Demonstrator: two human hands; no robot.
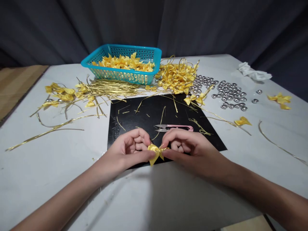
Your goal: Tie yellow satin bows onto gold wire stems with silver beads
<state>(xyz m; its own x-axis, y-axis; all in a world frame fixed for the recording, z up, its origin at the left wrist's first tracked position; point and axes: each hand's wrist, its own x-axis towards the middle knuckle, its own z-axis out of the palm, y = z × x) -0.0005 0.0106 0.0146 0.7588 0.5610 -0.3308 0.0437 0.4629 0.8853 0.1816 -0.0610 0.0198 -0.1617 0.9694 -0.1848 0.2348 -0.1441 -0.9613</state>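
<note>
A small yellow ribbon bow (156, 152) is pinched between both hands over the near edge of a black mat (149, 112). My left hand (131, 150) has its fingers curled and grips the bow's left side. My right hand (185, 148) is also curled and holds the bow's right side, where a thin gold wire tie sticks out. Just beyond my fingers, pink-handled thread snips (174, 128) lie on the mat.
A turquoise basket (149, 69) of yellow bows stands at the back. Gold wire ties (108, 88) lie in a heap to its left, more yellow bows (176, 77) to its right. Silver heart beads (229, 93) are scattered at the right. A white cloth (253, 72) lies far right.
</note>
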